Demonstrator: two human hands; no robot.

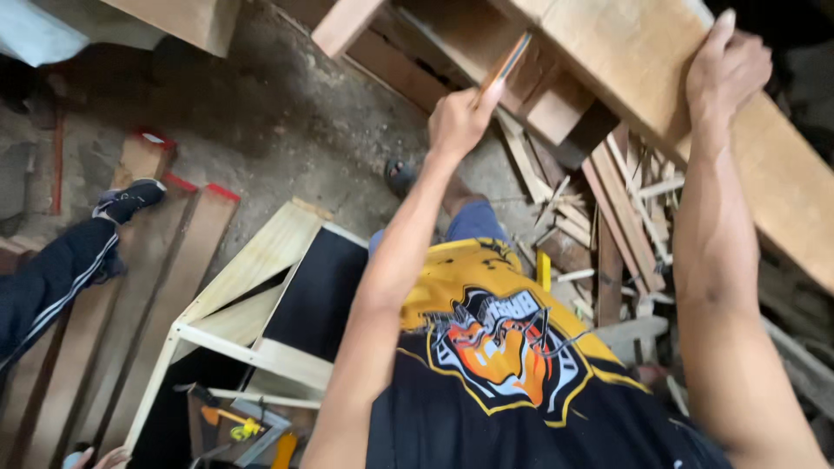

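Note:
My left hand (458, 119) is shut on a thin pencil-like stick (506, 62) whose tip points up to the underside of a wide pale wooden board (625, 52). My right hand (725, 68) lies on that board's face, fingers over its upper edge, pressing or gripping it. The board slants from the top centre down to the right edge. Both my forearms reach up from the bottom of the view over my yellow and black shirt (495, 347).
A pale wooden frame with a black panel (261, 300) stands on the dirt floor at the lower left. Planks with red ends (187, 252) lie beside another person's dark-trousered leg and shoe (130, 200). Scrap wood strips (608, 221) pile under the board. Hand tools (243, 427) lie below the frame.

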